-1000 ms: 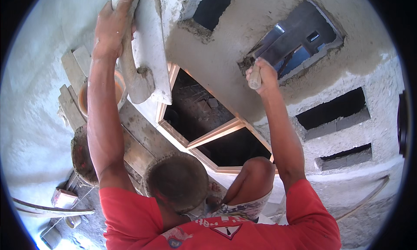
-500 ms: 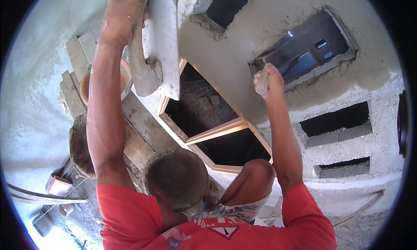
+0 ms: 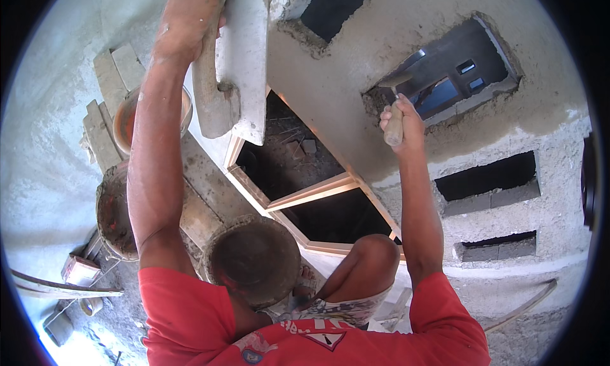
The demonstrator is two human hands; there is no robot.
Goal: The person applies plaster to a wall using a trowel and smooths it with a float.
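At the upper left my left hand [image 3: 189,26] is closed round the handle of a long, pale plastering float [image 3: 246,80], which is held up with its board on the far side of the handle. My right hand [image 3: 410,121] grips the wooden handle of a small trowel [image 3: 394,131]. The trowel's blade shows at the lower left corner of a rectangular wall opening [image 3: 467,105] with rough mortar edges. Damp grey plaster [image 3: 356,80] covers the wall around that opening. Whether the blade touches the mortar, I cannot tell.
A wooden window frame [image 3: 311,194] stands against the wall below. Near my knee sits a mortar-crusted round bucket [image 3: 254,261]; two more containers, one dark [image 3: 114,207] and one orange [image 3: 124,121], rest along the planks [image 3: 206,175]. Lower wall slots [image 3: 492,197] lie right.
My right hand has shifted slightly right and down, and the trowel's blade now shows more plainly in the opening. The float in my left hand has moved a little to the right.
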